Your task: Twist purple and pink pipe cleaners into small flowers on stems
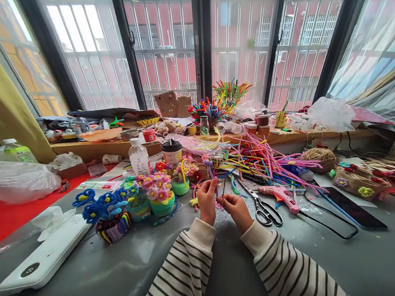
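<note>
My left hand [207, 203] is closed, thumb and fingers pinched on a thin purple pipe-cleaner stem [217, 190]. A purple pipe-cleaner flower [205, 158] shows just above that hand; whether it joins the stem I cannot tell. Fingers of my right hand [237, 209] pinch a thin dark strand [224, 188] that stands nearly upright. Both hands are close together over the grey table [223, 264]. Right of them lie black-handled scissors [263, 209] and a pink glue gun [283, 198]. To the left stand pots of blue flowers [102, 203] and pink flowers [158, 187].
A pile of pipe cleaners [263, 156] spreads behind my hands. A bottle [139, 157] and a lidded cup [172, 152] stand behind the flower pots. On the right are a twine ball [319, 159] and a phone [356, 208]; a white device [46, 253] lies left.
</note>
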Motion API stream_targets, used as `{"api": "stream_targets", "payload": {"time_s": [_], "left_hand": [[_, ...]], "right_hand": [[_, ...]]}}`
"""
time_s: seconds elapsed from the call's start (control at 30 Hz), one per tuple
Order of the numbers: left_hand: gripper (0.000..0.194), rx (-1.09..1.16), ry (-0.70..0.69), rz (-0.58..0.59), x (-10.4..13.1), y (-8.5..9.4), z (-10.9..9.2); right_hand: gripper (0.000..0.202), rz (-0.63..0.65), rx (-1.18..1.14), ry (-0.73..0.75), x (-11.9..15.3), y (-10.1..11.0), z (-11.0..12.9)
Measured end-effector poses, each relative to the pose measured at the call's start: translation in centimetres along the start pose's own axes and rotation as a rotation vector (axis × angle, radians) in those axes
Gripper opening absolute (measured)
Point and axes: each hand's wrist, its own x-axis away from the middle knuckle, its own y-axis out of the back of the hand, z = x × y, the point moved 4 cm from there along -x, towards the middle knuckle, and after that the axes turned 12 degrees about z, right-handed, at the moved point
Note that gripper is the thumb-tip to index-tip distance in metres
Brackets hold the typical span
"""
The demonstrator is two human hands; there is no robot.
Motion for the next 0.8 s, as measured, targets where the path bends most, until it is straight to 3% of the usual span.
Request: {"api": "stream_targets", "payload": {"time_s": [0.33,0.57,0.8], "left_hand": [[0.028,0.263,0.218,0.135,0.3,-0.2,1.3],[0.028,0.289,0.186,0.086,0.0,0.5,1.2],[0.023,0.349,0.164,0.038,-0.3,1.5,1.1]], "right_hand": [[0.035,-0.048,0.106,0.026,0.0,1.6,0.2],[0.04,0.093,0.285,0.014,0.3,2.1,0.4],[0.046,0.276,0.525,0.059,1.0,1.1,-0.3]]}}
